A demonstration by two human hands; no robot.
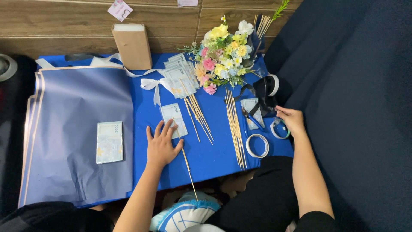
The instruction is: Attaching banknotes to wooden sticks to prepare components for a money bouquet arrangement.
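My left hand [162,144] lies flat with fingers spread on the blue table cover [214,150], its fingertips on a banknote [174,118] that has a thin wooden skewer [185,159] lying across it. My right hand [292,120] rests at the table's right edge with its fingers on a roll of clear tape [280,129]. Blue-handled scissors [253,121] lie just left of that hand. A second tape roll [257,145] sits nearer me.
Two bundles of skewers [235,126] lie mid-table. A bouquet of artificial flowers [223,53], a fan of banknotes [180,71], a white ribbon bow [154,84] and a brown box [132,45] stand at the back. Purple wrapping sheets [77,129] carry a stack of banknotes [109,142].
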